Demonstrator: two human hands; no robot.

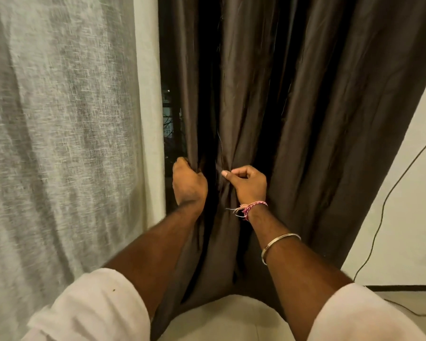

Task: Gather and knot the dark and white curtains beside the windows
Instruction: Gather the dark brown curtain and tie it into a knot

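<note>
A dark brown curtain (305, 107) hangs in deep folds across the middle and right of the head view. My left hand (188, 182) grips its left edge, fingers curled round the cloth. A little to the right, my right hand (247, 184) pinches a fold of the same curtain between thumb and curled fingers. The two hands are level, about a hand's width apart. A white, loosely woven curtain (59, 131) hangs at the left, untouched. Between the two curtains a narrow strip of dark window (170, 124) shows.
A white wall (408, 193) stands to the right of the dark curtain, with a thin cable (379, 217) running down it to the floor. Pale floor tiles (231, 321) lie below the curtain hem.
</note>
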